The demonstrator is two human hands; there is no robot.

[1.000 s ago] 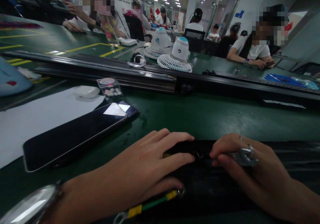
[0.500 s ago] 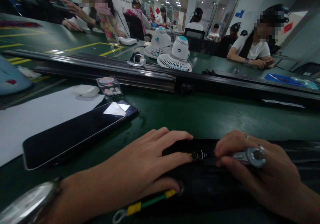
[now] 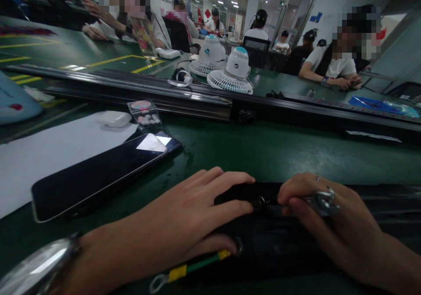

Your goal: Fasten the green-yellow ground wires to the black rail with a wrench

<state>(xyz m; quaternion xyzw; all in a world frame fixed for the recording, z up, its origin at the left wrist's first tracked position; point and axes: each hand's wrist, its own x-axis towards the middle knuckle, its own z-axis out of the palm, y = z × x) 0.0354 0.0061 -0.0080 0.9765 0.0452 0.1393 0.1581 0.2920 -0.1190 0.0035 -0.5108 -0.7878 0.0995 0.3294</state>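
My left hand (image 3: 204,216) lies over a long black bar (image 3: 289,238), its fingers spread. Its index fingertip touches a small brass-coloured fitting (image 3: 258,203) on the bar. By the left thumb, a short green wire (image 3: 200,265) with yellow sleeves ends in a metal ring terminal (image 3: 158,283); its other end meets the bar near a round metal spot. My right hand (image 3: 338,224) is closed around a wrench (image 3: 325,202), whose open jaw sticks up between thumb and fingers. The wrench's far end is hidden by the fingers, close to the fitting.
A black phone (image 3: 98,176) lies left on white paper (image 3: 59,154), near a white case (image 3: 114,119) and a clear box of small balls (image 3: 144,114). Metal rails (image 3: 158,95) cross the bench behind. Beyond stand two white fans (image 3: 230,73) and seated people.
My right hand and the wrench have shifted slightly left, and the wrench's jaw has turned a little. My left hand stays in place on the bar.
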